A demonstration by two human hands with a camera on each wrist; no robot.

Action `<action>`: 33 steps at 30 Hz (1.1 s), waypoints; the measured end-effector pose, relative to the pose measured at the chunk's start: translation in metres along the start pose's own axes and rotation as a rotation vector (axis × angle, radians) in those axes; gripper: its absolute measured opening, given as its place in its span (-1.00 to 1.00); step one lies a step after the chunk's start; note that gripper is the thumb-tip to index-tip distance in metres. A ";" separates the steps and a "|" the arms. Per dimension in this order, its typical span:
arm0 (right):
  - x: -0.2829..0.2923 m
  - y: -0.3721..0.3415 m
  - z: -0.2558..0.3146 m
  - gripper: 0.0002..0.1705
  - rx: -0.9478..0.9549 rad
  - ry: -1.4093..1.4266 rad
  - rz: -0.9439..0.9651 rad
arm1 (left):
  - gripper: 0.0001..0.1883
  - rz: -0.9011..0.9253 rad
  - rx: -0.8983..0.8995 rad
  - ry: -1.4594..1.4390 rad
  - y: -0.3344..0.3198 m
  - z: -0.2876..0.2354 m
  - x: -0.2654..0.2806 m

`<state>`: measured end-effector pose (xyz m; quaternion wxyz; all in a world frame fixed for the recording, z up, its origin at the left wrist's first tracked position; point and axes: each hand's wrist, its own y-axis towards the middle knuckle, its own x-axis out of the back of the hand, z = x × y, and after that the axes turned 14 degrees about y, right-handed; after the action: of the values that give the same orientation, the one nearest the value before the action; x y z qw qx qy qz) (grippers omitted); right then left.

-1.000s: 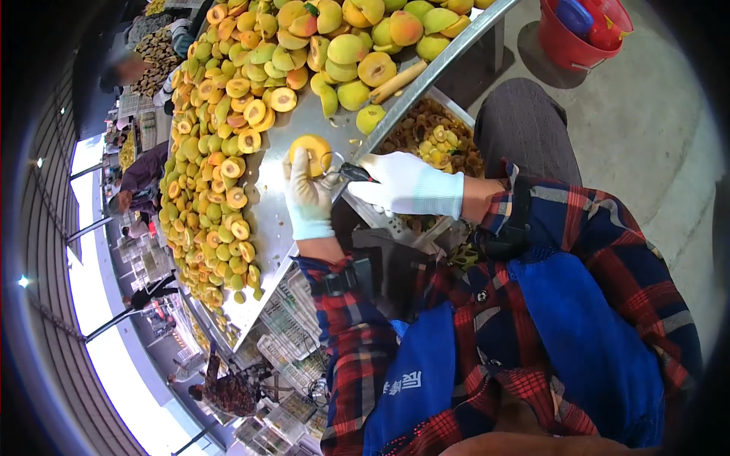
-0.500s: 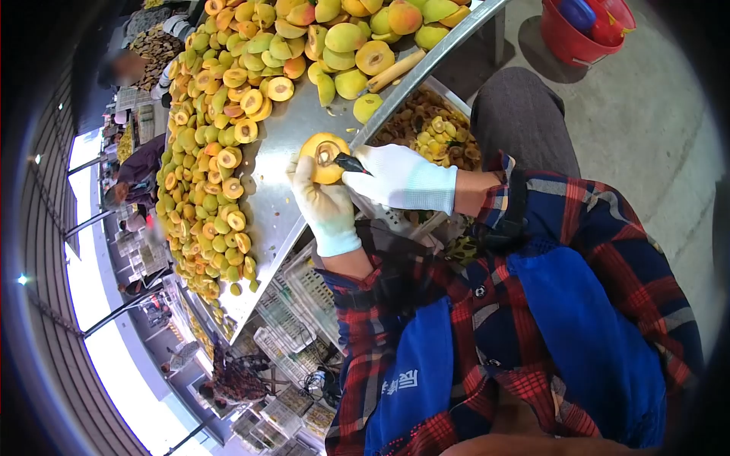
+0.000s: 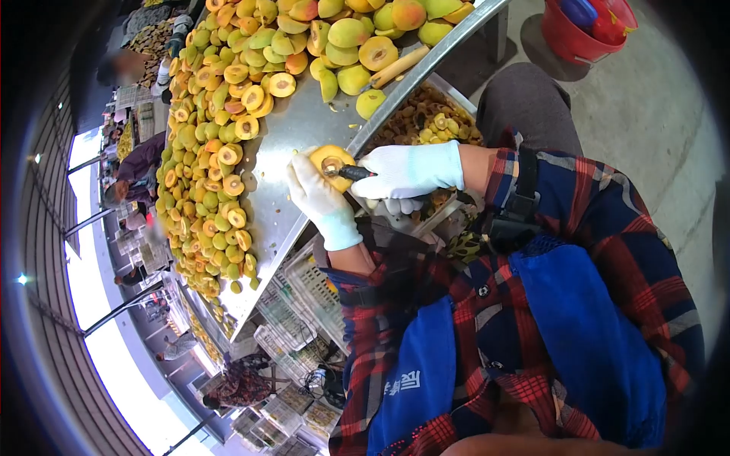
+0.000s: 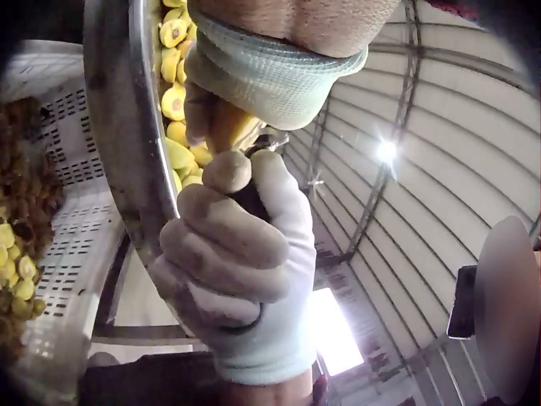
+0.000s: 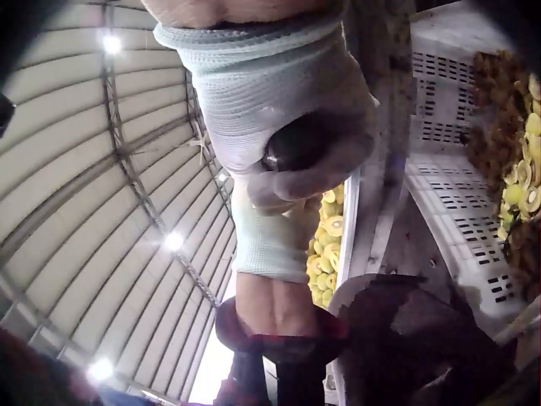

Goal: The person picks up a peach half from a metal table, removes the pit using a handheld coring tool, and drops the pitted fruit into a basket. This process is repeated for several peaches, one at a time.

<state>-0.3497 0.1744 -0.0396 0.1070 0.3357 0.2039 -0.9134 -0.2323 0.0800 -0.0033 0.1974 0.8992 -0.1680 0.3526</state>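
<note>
In the head view, a halved yellow fruit with a brown centre sits in the gloved left hand, which grips it from below and the left side. The gloved right hand holds a tool by its black handle, the tool's end at the fruit's centre. The left wrist view shows the right hand's fingers curled round the dark handle, with part of the fruit beyond. From the right wrist, the handle's dark end pokes out of the right hand's curled grip.
Many halved fruits are heaped on the metal table, where a wooden-handled tool also lies. Below its edge stands a white crate of scraps and fruit pieces. A red bucket stands on the floor; other people are further back.
The tool's metal loop showed beside the fruit at first; its end is now at the fruit's centre. Both hands, with fruit and tool, have shifted slightly right in the head view.
</note>
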 end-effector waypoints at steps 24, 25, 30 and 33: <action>-0.017 -0.018 -0.006 -0.53 -0.104 0.554 0.370 | -0.71 -0.225 -0.103 -0.480 -0.011 0.024 -0.023; -0.016 -0.015 -0.007 -0.53 0.004 0.433 0.307 | -0.73 -0.244 -0.123 -0.378 -0.008 0.021 -0.022; -0.024 -0.018 0.000 -0.53 -0.005 0.343 0.216 | -0.48 0.070 0.375 -0.991 -0.011 0.003 -0.011; -0.031 -0.015 -0.009 -0.57 0.094 0.099 0.155 | -0.41 0.109 0.399 -1.062 -0.022 0.004 -0.007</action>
<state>-0.3264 0.1939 -0.0205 0.1512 0.3999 0.1391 -0.8932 -0.2252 0.0981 -0.0165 -0.1061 0.9630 -0.2203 -0.1135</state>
